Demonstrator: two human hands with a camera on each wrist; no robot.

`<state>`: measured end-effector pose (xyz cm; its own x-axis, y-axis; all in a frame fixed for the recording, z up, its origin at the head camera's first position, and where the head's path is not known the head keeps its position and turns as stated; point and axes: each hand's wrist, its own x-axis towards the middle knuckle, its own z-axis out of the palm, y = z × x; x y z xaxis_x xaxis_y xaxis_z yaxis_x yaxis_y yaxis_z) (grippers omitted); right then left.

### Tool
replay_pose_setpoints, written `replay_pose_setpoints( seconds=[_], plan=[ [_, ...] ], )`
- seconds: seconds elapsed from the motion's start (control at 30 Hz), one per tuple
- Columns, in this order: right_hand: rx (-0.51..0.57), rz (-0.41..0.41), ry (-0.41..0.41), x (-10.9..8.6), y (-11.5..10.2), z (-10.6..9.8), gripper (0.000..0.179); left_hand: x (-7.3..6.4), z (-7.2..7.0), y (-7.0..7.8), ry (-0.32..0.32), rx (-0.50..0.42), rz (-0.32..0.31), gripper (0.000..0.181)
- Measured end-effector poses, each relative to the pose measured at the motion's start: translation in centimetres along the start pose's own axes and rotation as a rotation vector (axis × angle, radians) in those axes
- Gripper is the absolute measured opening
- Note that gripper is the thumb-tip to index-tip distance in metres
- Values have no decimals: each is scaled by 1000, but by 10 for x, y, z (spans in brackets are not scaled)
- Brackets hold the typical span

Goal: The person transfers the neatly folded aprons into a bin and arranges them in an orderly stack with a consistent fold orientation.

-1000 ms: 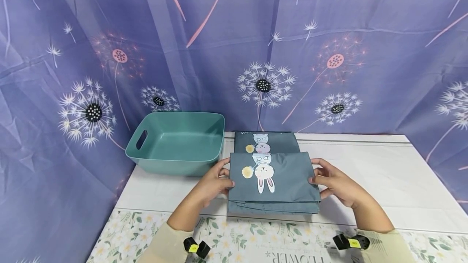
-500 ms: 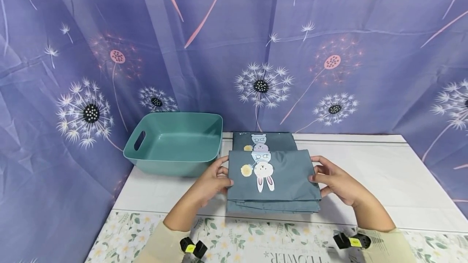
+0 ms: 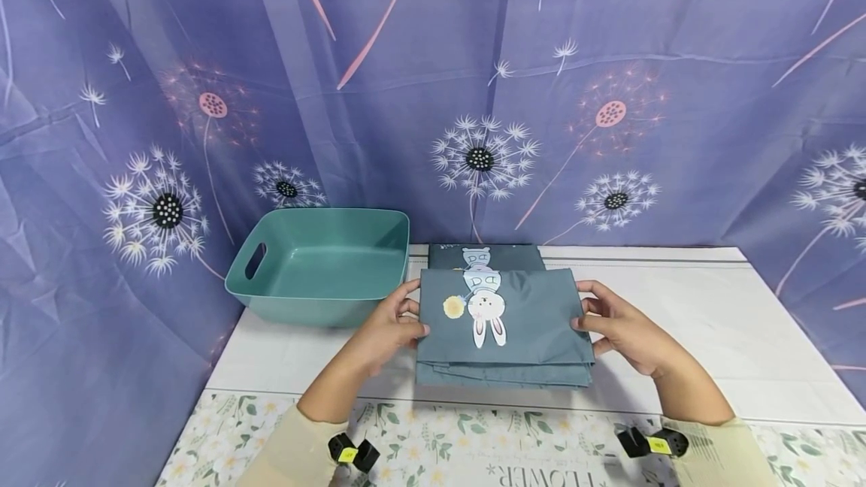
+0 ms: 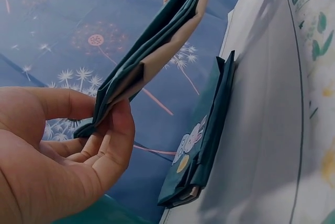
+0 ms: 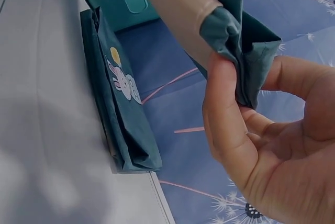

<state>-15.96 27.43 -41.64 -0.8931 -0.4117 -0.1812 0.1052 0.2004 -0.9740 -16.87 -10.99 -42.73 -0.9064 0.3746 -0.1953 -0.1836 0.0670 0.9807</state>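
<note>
Both hands hold a folded dark teal cloth (image 3: 534, 322) with a white rabbit print, raised off the table. My left hand (image 3: 389, 329) pinches its left edge between thumb and fingers; my right hand (image 3: 625, 333) pinches the right edge the same way. In the left wrist view, layered folds and a beige inner side of the held cloth (image 4: 152, 51) show. A second folded teal cloth (image 3: 521, 258) with a similar print lies on the table behind the held one, partly hidden by it. The right wrist view shows this lying cloth (image 5: 125, 103) flat and apart from the raised one.
A green plastic basin (image 3: 325, 310) with a handle hole stands to the left, near the left hand. The table has a white cover (image 3: 676, 307) and a floral front strip (image 3: 460, 434). A purple dandelion-print curtain (image 3: 379, 134) hangs behind and along the left side.
The held cloth has risen slightly and moved a little away from me, covering more of the lying cloth. Both hands keep their grip. The head view has shifted slightly.
</note>
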Motion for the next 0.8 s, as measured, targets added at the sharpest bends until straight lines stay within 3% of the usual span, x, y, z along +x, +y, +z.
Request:
replay_pose_setpoints(
  seconds=[0.8],
  plan=[
    [-3, -25, 39, 4, -15, 9, 45, -5, -10, 16, 38, 4, 19, 84]
  ],
)
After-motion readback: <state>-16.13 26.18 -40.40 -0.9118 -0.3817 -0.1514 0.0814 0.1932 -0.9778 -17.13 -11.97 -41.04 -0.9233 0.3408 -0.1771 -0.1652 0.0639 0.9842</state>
